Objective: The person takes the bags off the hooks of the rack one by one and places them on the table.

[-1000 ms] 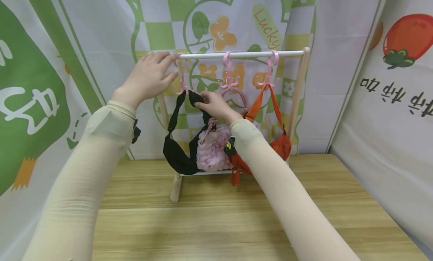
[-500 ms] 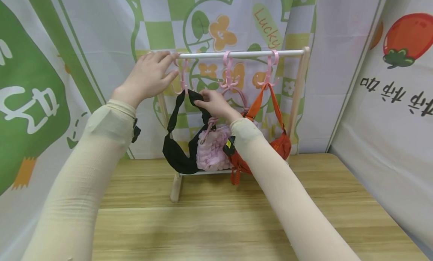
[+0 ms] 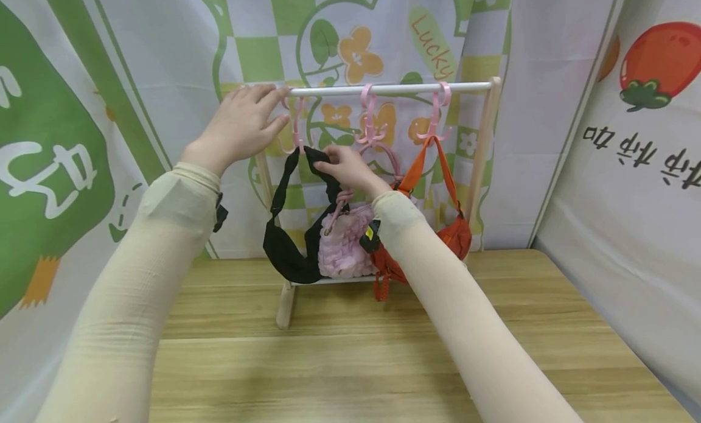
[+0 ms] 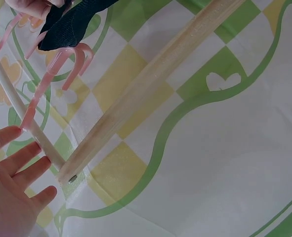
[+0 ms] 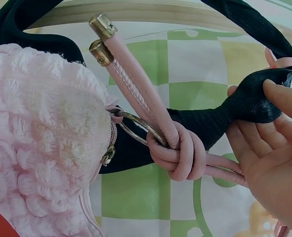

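In the head view my left hand (image 3: 238, 122) lies against the left end of the white rod (image 3: 328, 90), its fingers extended in the left wrist view too. Below it hangs a pink hook (image 3: 296, 131) carrying the strap of a black bag (image 3: 290, 252). My right hand (image 3: 350, 170) holds that strap just beside the hook. The right wrist view shows the black strap (image 5: 259, 96) pinched between thumb and fingers. Close by are the knotted pink handle (image 5: 178, 153) and the ruffled pink bag (image 5: 42, 128), hanging from the middle hook (image 3: 370, 122).
An orange bag (image 3: 457, 234) hangs from the right pink hook (image 3: 435, 115), partly behind my right forearm. The rack's wooden post (image 3: 484, 149) rises on the right. The rack stands on a wooden table (image 3: 350, 362), before a patterned curtain (image 3: 254, 58).
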`<act>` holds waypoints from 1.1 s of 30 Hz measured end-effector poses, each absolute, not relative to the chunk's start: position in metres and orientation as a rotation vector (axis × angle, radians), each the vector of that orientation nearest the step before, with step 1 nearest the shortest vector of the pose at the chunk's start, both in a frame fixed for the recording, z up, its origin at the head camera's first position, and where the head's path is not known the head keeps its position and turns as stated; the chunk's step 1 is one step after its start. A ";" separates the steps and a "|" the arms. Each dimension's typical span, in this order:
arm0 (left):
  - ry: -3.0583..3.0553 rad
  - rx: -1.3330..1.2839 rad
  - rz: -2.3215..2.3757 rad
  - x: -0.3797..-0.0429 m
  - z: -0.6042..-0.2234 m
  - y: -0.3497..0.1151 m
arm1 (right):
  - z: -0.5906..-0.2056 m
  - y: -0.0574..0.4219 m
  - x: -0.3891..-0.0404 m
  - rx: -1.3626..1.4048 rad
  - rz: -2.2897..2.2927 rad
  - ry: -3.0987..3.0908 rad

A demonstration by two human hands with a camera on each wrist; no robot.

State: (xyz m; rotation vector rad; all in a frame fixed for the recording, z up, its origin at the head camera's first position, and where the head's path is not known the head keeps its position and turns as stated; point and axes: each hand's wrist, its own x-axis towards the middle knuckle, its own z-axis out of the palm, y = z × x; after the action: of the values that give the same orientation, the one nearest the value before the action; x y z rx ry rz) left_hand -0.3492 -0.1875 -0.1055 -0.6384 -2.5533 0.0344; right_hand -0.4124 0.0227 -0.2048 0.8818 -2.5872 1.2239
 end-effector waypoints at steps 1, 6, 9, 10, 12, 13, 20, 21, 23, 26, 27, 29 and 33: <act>-2.553 -0.638 0.033 -0.349 -0.106 -0.188 | -0.205 0.023 -0.412 0.885 1.227 -2.585; -2.553 -0.640 0.029 -0.349 -0.106 -0.188 | -0.205 0.023 -0.413 0.889 1.249 -2.573; -2.556 -0.642 0.032 -0.349 -0.105 -0.188 | -0.205 0.023 -0.414 0.894 1.258 -2.555; -2.557 -0.642 0.033 -0.349 -0.105 -0.188 | -0.205 0.022 -0.415 0.896 1.260 -2.550; -2.557 -0.642 0.035 -0.349 -0.105 -0.188 | -0.205 0.022 -0.415 0.901 1.262 -2.536; -2.558 -0.641 0.037 -0.349 -0.105 -0.188 | -0.205 0.022 -0.416 0.902 1.262 -2.532; -2.549 -0.645 0.043 -0.350 -0.105 -0.188 | -0.205 0.021 -0.414 0.900 1.267 -2.512; -2.549 -0.646 0.044 -0.350 -0.106 -0.187 | -0.205 0.021 -0.414 0.901 1.276 -2.507; -2.548 -0.647 0.043 -0.350 -0.106 -0.187 | -0.205 0.021 -0.414 0.904 1.289 -2.501; -2.548 -0.646 0.040 -0.350 -0.105 -0.187 | -0.204 0.021 -0.413 0.902 1.296 -2.493; -2.549 -0.646 0.039 -0.350 -0.105 -0.187 | -0.204 0.021 -0.413 0.899 1.293 -2.492; -2.551 -0.646 0.039 -0.350 -0.105 -0.187 | -0.204 0.020 -0.413 0.894 1.294 -2.488; -2.555 -0.644 0.042 -0.350 -0.105 -0.187 | -0.204 0.019 -0.414 0.888 1.321 -2.477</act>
State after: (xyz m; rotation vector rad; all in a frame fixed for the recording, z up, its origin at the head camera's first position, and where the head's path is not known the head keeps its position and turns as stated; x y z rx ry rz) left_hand -0.3496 -0.1868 -0.1053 -0.6437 -2.5547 0.0421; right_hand -0.4137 0.0194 -0.2038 0.8878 -2.4766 1.3208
